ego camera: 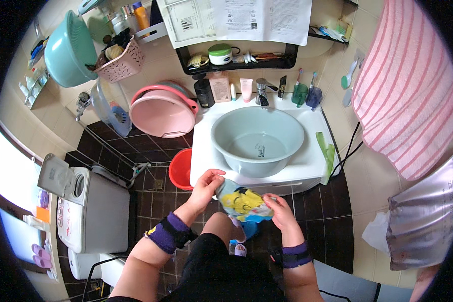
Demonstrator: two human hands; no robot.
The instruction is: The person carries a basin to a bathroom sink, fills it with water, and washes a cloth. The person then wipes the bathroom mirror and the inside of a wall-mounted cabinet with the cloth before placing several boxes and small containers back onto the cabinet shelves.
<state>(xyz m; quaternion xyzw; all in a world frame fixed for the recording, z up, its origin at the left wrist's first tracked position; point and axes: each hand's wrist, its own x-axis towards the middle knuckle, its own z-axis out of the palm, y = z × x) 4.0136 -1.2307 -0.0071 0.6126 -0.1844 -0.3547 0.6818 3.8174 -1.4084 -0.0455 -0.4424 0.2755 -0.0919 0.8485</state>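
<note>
My left hand (205, 190) pinches the left end of a small grey, yellow and blue printed cloth (243, 204). The cloth's right end is held by my right hand (281, 211), so it hangs stretched between both hands in front of the washstand's near edge. Just beyond it, a round grey-blue plastic basin (230, 158) stands over the white washstand (204, 162); there seems to be clear water in it. Behind the basin is a chrome faucet (261, 90). I wear a purple and black band on each wrist.
A red bucket (179, 170) stands on the floor left of the washstand. Pink basins (162, 115) hang on the wall. A washing machine (102, 215) is at the left. Bottles and toothbrush cups (299, 95) line the back; a green strip (325, 154) lies at the right. A striped pink towel (407, 90) hangs right.
</note>
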